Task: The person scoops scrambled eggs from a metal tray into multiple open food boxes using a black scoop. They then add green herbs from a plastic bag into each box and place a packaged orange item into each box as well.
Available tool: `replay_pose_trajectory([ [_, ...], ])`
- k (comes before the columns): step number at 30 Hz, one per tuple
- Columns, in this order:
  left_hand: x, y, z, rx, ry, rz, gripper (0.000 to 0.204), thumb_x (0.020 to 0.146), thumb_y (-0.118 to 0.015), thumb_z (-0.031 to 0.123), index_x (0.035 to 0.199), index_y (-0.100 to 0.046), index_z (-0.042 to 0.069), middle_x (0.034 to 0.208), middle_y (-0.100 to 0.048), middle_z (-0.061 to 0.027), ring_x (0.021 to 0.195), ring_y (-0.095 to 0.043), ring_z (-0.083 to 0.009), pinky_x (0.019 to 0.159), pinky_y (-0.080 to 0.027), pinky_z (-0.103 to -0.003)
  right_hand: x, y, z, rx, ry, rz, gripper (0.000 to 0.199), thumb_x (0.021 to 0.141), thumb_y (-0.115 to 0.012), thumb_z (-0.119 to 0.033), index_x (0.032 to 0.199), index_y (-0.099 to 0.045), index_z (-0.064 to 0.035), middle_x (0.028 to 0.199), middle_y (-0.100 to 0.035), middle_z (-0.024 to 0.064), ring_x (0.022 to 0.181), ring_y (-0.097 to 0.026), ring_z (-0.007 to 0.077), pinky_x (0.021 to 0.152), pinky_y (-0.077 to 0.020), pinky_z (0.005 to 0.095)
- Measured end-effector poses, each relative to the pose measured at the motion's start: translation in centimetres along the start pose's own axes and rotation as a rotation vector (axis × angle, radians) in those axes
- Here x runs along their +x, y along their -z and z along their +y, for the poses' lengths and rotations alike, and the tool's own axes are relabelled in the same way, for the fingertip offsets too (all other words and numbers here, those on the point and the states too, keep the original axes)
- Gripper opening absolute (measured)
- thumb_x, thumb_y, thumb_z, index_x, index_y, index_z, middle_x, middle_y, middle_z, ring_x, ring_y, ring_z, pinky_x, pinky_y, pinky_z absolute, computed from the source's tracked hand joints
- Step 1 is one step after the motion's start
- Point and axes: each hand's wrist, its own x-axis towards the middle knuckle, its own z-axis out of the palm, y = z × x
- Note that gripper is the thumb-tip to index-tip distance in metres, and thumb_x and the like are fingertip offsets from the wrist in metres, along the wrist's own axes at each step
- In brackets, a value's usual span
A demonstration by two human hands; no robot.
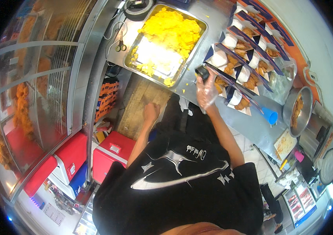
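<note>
My right hand [206, 93], in a clear plastic glove, is closed around a small black cup [202, 72] at the near corner of a steel tray [196, 46]. The tray holds loose yellow rice [172, 29], heaped at its far end. Just right of this hand lie rows of open paper boxes [240, 58], each with white rice and fried chicken pieces. My left hand [150, 111] is bare and curled into a fist over the wooden board [135, 105] below the tray, with nothing visible in it. My black shirt fills the lower middle.
Scissors [120, 45] lie on the steel counter left of the tray. A blue cup [270, 116] and a metal bowl of fried chicken [299, 109] stand at the right. A glass display case of fried chicken [29, 90] fills the left; red coolers [111, 150] sit below.
</note>
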Motion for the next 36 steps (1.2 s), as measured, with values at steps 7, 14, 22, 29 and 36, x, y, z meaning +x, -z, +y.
replay_pose_trajectory([
  [7,-2.7,-6.7,-13.6,-0.048,0.188,-0.053,0.027,0.07,-0.065,0.023,0.057,-0.061,-0.001,0.061,-0.059,-0.0236,0.062,-0.063,-0.0387,0.058,-0.047,-0.047,13.0,-9.7,-4.3,-0.507,0.41,-0.095,0.044,0.096,-0.048,-0.026,0.131,-0.034,-0.0032,0.089,-0.066,0.0261,0.076,-0.066,0.0387,0.068,-0.0517,0.0489],
  [14,-6.9,-11.1,-19.3,-0.202,0.247,-0.044,0.033,0.07,-0.067,0.022,0.046,-0.054,0.003,0.048,-0.052,-0.018,0.043,-0.052,-0.0275,0.048,-0.041,-0.042,14.1,-13.9,-2.4,-0.821,0.429,-0.308,0.042,0.088,-0.059,-0.022,0.123,-0.04,-0.008,0.087,-0.069,0.018,0.079,-0.07,0.03,0.066,-0.0534,0.0444],
  [22,-4.9,-12.3,-20.7,-0.217,0.294,-0.1,0.033,0.074,-0.066,0.024,0.051,-0.056,0.004,0.048,-0.053,-0.0107,0.047,-0.054,-0.0209,0.051,-0.042,-0.04,15.4,-12.2,-3.5,-0.463,0.259,-0.194,0.044,0.088,-0.063,-0.026,0.122,-0.053,-0.0015,0.093,-0.068,0.0224,0.08,-0.068,0.0306,0.063,-0.0538,0.041],
  [29,-3.1,-9.7,-19.9,-0.405,0.327,-0.156,0.035,0.079,-0.066,0.023,0.057,-0.055,-0.001,0.05,-0.045,-0.0042,0.051,-0.046,-0.015,0.052,-0.038,-0.038,15.1,-9.9,-5.8,0.404,-0.436,-0.591,0.08,0.081,-0.06,-0.065,0.123,-0.055,0.0033,0.092,-0.066,0.0133,0.075,-0.062,0.0172,0.058,-0.0523,0.0343],
  [36,-2.7,-8.0,-18.9,-0.299,0.236,-0.212,0.037,0.084,-0.065,0.025,0.061,-0.054,-0.002,0.053,-0.042,-0.0021,0.054,-0.042,-0.012,0.051,-0.036,-0.036,14.8,-13.8,-4.8,0.243,-0.157,-0.204,0.074,0.084,-0.062,-0.055,0.13,-0.051,0.0024,0.116,-0.061,0.0284,0.111,-0.059,0.0368,0.095,-0.045,0.0419],
])
